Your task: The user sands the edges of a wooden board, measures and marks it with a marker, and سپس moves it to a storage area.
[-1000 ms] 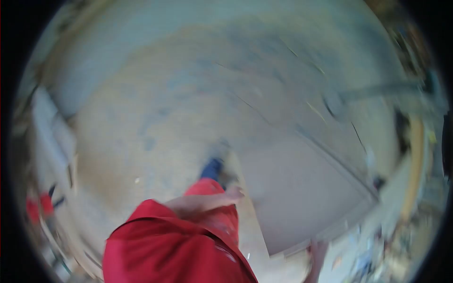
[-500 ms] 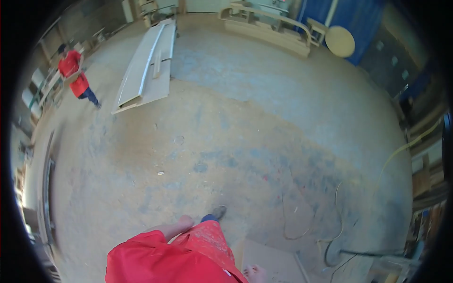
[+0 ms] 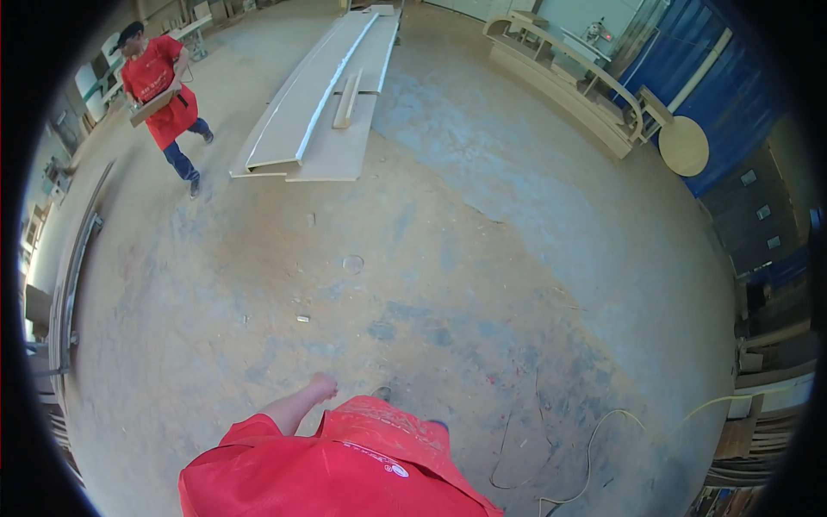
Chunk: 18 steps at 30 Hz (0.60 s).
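My left hand hangs low in front of me, its forearm coming from under a red sleeve. Its fingers look loosely curled, and nothing shows in them. Below and around it is the dusty concrete floor, which it does not touch. A dusty red apron covers my front, and the tip of one shoe shows past its edge. My right hand is out of view. A small pale piece lies on the floor ahead of the left hand.
Long pale panels lie ahead. A person in red walks at left, carrying a board. A curved wooden frame and a round board stand far right. A yellow cord trails across the floor at right.
The view has shifted forward and turned, so the panels and the other person look nearer. My left hand has swung forward. The right hand, visible earlier at the lower edge, has left the view.
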Each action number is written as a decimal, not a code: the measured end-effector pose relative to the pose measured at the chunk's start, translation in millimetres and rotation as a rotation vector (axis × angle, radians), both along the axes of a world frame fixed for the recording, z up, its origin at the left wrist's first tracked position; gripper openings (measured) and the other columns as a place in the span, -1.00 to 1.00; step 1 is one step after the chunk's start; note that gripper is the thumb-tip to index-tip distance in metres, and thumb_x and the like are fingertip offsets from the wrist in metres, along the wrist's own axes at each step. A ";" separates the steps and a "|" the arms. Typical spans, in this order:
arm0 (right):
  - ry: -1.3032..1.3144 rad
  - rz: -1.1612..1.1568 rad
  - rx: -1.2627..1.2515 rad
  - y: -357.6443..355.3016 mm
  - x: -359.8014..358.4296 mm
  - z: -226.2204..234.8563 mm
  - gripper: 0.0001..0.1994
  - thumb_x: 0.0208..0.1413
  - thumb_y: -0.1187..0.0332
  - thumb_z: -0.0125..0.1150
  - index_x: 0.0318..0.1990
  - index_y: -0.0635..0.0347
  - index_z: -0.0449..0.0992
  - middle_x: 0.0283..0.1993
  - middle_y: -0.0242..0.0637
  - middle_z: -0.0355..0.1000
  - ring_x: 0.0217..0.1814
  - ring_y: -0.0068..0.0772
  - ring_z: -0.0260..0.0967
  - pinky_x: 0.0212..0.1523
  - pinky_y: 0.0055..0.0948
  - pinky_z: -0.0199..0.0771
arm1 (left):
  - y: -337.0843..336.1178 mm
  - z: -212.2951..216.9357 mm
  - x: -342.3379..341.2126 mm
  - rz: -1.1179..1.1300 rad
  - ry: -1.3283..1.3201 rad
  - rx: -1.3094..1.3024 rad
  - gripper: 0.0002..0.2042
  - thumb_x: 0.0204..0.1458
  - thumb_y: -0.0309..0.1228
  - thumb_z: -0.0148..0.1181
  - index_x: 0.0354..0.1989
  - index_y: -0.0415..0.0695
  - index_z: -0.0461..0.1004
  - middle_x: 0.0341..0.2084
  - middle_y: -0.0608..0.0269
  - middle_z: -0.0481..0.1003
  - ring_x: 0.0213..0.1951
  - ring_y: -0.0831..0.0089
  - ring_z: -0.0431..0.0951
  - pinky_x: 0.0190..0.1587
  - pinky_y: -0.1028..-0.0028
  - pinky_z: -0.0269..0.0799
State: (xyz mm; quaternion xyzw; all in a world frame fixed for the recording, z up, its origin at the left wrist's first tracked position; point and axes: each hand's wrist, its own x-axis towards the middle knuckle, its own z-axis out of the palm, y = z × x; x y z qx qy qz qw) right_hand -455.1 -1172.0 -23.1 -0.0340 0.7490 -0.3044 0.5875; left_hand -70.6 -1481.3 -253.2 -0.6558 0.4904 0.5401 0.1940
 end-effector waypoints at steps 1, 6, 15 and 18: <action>-0.009 -0.012 0.013 -10.5 -13.6 -13.3 -0.73 0.08 0.32 0.12 -0.27 0.42 0.54 -0.25 0.04 0.53 -0.29 -0.25 0.50 -0.29 -0.25 0.53 | -24.2 3.6 -10.6 0.217 0.177 -0.003 -0.88 -0.02 -0.38 0.09 -0.55 -0.04 0.49 -0.52 0.12 0.53 -0.49 0.33 0.54 -0.58 0.32 0.36; -0.098 -0.039 0.052 -84.0 -83.4 -74.9 -0.77 0.09 0.36 0.11 -0.28 0.43 0.53 -0.28 0.02 0.53 -0.33 -0.24 0.51 -0.32 -0.26 0.56 | -126.5 16.6 -43.9 0.745 0.709 0.114 -0.91 0.05 -0.49 -0.02 -0.46 -0.03 0.40 -0.61 0.18 0.44 -0.64 0.32 0.45 -0.63 0.37 0.28; -0.124 -0.101 0.040 -323.0 -282.7 -123.0 -0.82 0.10 0.44 0.09 -0.30 0.44 0.50 -0.33 -0.01 0.54 -0.39 -0.22 0.54 -0.39 -0.28 0.62 | -238.5 50.8 -134.6 0.161 0.234 -0.196 -0.84 0.12 -0.36 -0.04 -0.32 -0.04 0.51 -0.50 0.17 0.52 -0.45 0.33 0.55 -0.52 0.24 0.43; -0.123 -0.093 0.071 -393.4 -340.0 -119.9 -0.84 0.10 0.47 0.08 -0.30 0.44 0.49 -0.34 -0.02 0.54 -0.42 -0.21 0.55 -0.41 -0.29 0.64 | -258.5 68.7 -138.2 -0.810 -0.011 -0.429 -0.71 0.10 -0.15 -0.01 -0.32 0.03 0.63 -0.35 0.19 0.59 -0.25 0.22 0.63 -0.38 0.15 0.54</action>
